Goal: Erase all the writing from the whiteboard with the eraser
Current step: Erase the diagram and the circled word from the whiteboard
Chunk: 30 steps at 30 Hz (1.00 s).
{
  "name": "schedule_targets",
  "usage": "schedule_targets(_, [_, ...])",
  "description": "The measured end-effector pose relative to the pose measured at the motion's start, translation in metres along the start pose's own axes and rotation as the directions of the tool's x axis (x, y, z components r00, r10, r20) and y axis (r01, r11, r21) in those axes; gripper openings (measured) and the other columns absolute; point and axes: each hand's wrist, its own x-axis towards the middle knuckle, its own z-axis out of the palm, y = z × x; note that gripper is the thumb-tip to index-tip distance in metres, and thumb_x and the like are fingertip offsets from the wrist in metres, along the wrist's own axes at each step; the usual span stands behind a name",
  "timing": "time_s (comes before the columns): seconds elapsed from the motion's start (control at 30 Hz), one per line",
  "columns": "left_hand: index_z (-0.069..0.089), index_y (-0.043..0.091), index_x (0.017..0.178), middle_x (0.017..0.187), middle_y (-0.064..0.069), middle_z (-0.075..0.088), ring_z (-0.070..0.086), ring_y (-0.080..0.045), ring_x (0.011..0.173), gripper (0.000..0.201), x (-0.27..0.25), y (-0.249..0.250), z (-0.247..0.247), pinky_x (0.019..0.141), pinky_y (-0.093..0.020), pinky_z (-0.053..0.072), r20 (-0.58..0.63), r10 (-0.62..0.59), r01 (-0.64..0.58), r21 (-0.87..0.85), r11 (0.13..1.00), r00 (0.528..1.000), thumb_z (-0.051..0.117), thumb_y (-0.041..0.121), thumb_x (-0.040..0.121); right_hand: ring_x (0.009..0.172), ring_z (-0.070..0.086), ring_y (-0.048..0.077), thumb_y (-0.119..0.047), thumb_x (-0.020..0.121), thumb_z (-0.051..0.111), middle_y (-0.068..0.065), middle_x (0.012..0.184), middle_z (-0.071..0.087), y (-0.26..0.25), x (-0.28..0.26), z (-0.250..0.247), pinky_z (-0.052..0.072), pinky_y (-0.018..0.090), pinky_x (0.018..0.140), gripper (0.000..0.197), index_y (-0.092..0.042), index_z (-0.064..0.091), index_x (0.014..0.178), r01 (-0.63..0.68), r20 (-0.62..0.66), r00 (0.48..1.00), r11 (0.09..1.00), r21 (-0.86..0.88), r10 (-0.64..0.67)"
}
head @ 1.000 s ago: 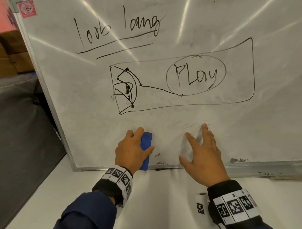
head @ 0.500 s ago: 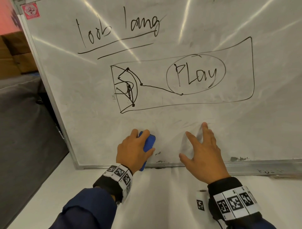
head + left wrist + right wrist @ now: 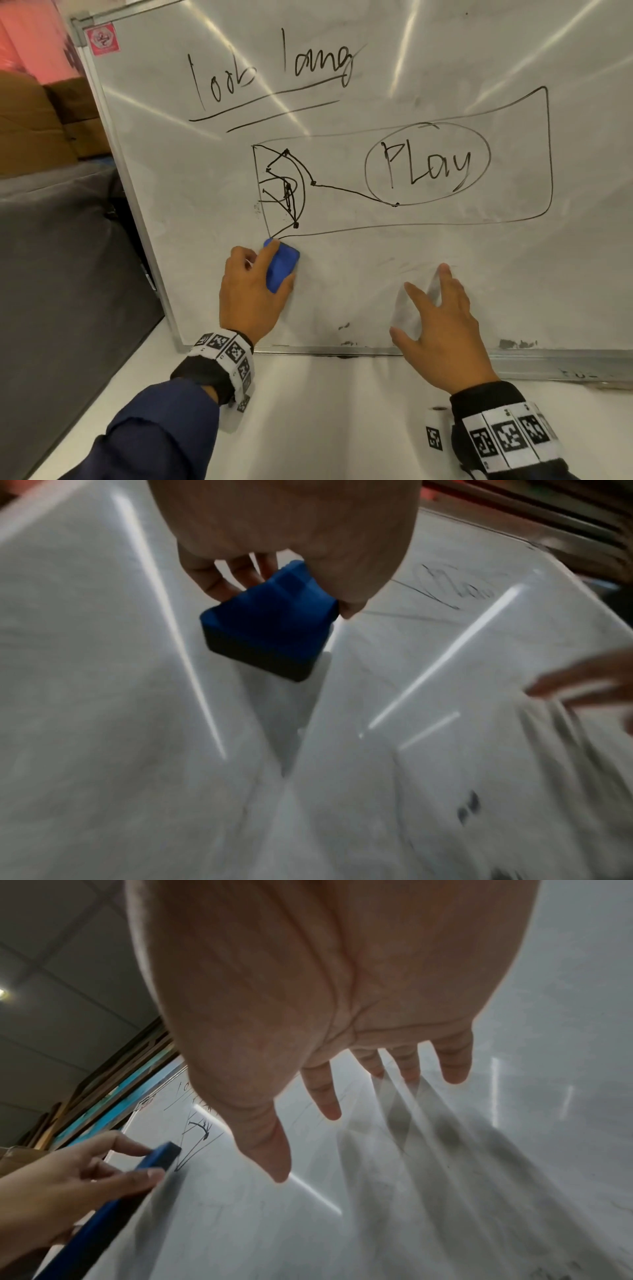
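Observation:
A whiteboard [image 3: 359,274] leans upright on a white table, with black writing [image 3: 274,68] at the top and a boxed sketch with a circled word [image 3: 428,166] below. My left hand [image 3: 255,291] grips a blue eraser [image 3: 281,265] and holds it on the board, its top end at the lower left corner of the sketch. The left wrist view shows the eraser [image 3: 270,631] pinched between fingers and thumb. My right hand [image 3: 435,318] lies flat on the board's lower part with fingers spread, and the right wrist view shows its fingertips [image 3: 455,1074] on the surface.
The board's metal frame [image 3: 445,353] rests on the white table [image 3: 325,428]. A grey sofa [image 3: 61,257] and brown boxes [image 3: 37,123] stand to the left. A small white roll with a marker tag [image 3: 435,431] stands by my right wrist.
My left hand has slid the eraser up the board from near the bottom frame to the sketch's lower left corner. My right hand has stayed in place.

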Motion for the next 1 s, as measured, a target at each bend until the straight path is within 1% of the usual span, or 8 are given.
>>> schedule_targets(0.07, [0.05, 0.022, 0.131, 0.111, -0.001, 0.042, 0.05, -0.02, 0.092, 0.055, 0.01, -0.004, -0.01, 0.076, -0.033, 0.05, -0.088, -0.093, 0.087, -0.076, 0.993, 0.992, 0.071, 0.045, 0.085, 0.154, -0.011, 0.03, -0.058, 0.089, 0.061, 0.004, 0.166, -0.024, 0.001, 0.0, 0.001, 0.023, 0.052, 0.121, 0.079, -0.036, 0.025, 0.156, -0.001, -0.003, 1.0, 1.0, -0.007, 0.001])
schedule_targets(0.13, [0.05, 0.022, 0.124, 0.111, -0.001, 0.042, 0.05, -0.02, 0.091, 0.049, 0.02, -0.005, -0.016, 0.076, -0.034, 0.051, -0.102, -0.105, 0.098, -0.07, 0.993, 0.989, 0.07, 0.047, 0.086, 0.154, -0.011, 0.031, -0.058, 0.089, 0.061, 0.005, 0.165, -0.025, 0.0, 0.0, 0.002, 0.024, 0.052, 0.12, 0.079, -0.036, 0.025, 0.156, -0.001, -0.004, 1.0, 1.0, -0.014, 0.001])
schedule_targets(0.4, [0.048, 0.027, 0.116, 0.104, 0.001, 0.038, 0.05, -0.022, 0.085, 0.046, 0.012, -0.002, -0.007, 0.07, -0.039, 0.056, 0.068, -0.104, 0.104, 0.016, 0.994, 0.992, 0.073, 0.048, 0.083, 0.154, -0.006, 0.032, -0.057, 0.088, 0.063, 0.005, 0.166, -0.022, -0.007, -0.003, 0.004, 0.025, 0.051, 0.12, 0.081, -0.036, 0.025, 0.157, -0.022, 0.022, 1.0, 1.0, 0.018, 0.021])
schedule_targets(0.57, [0.053, 0.024, 0.115, 0.104, -0.001, 0.042, 0.051, -0.02, 0.083, 0.046, 0.029, 0.001, -0.017, 0.071, -0.034, 0.051, -0.067, -0.191, 0.184, -0.101, 0.978, 0.979, 0.075, 0.047, 0.082, 0.154, -0.007, 0.031, -0.056, 0.088, 0.065, 0.004, 0.166, -0.023, -0.01, -0.003, 0.004, 0.024, 0.051, 0.12, 0.081, -0.036, 0.026, 0.156, -0.029, 0.03, 0.999, 0.999, 0.029, 0.028])
schedule_targets(0.63, [0.053, 0.023, 0.114, 0.103, -0.001, 0.041, 0.051, -0.021, 0.083, 0.046, 0.032, 0.002, -0.015, 0.071, -0.036, 0.053, -0.067, -0.185, 0.178, -0.096, 0.979, 0.98, 0.076, 0.046, 0.082, 0.154, -0.008, 0.031, -0.055, 0.088, 0.066, 0.003, 0.166, -0.023, -0.01, -0.002, 0.004, 0.024, 0.051, 0.12, 0.08, -0.036, 0.027, 0.155, -0.035, 0.029, 0.999, 0.998, 0.053, 0.033])
schedule_targets(0.77, [0.054, 0.024, 0.117, 0.104, 0.001, 0.04, 0.052, -0.02, 0.083, 0.049, 0.013, 0.005, -0.003, 0.071, -0.038, 0.056, 0.025, -0.103, 0.105, -0.06, 0.993, 0.994, 0.077, 0.045, 0.08, 0.154, -0.009, 0.029, -0.056, 0.088, 0.065, 0.001, 0.165, -0.024, -0.009, -0.003, 0.006, 0.023, 0.05, 0.121, 0.081, -0.037, 0.027, 0.156, -0.035, 0.028, 0.999, 0.996, 0.081, 0.033])
schedule_targets(0.93, [0.057, 0.021, 0.115, 0.102, 0.0, 0.042, 0.05, -0.019, 0.081, 0.048, 0.028, 0.003, -0.009, 0.069, -0.031, 0.047, -0.108, -0.188, 0.175, -0.117, 0.978, 0.976, 0.079, 0.044, 0.079, 0.154, -0.012, 0.026, -0.055, 0.088, 0.065, 0.001, 0.166, -0.023, -0.009, -0.003, 0.005, 0.023, 0.05, 0.121, 0.078, -0.037, 0.028, 0.155, -0.026, 0.024, 0.999, 0.994, 0.109, 0.024])
schedule_targets(1.0, [0.057, 0.021, 0.114, 0.102, 0.0, 0.041, 0.049, -0.019, 0.082, 0.047, 0.033, 0.001, -0.011, 0.07, -0.033, 0.048, -0.111, -0.164, 0.151, -0.117, 0.982, 0.98, 0.079, 0.042, 0.079, 0.154, -0.011, 0.025, -0.054, 0.088, 0.067, 0.001, 0.166, -0.022, -0.01, -0.004, 0.005, 0.022, 0.049, 0.121, 0.078, -0.037, 0.03, 0.154, -0.024, 0.018, 1.0, 0.993, 0.118, 0.022])
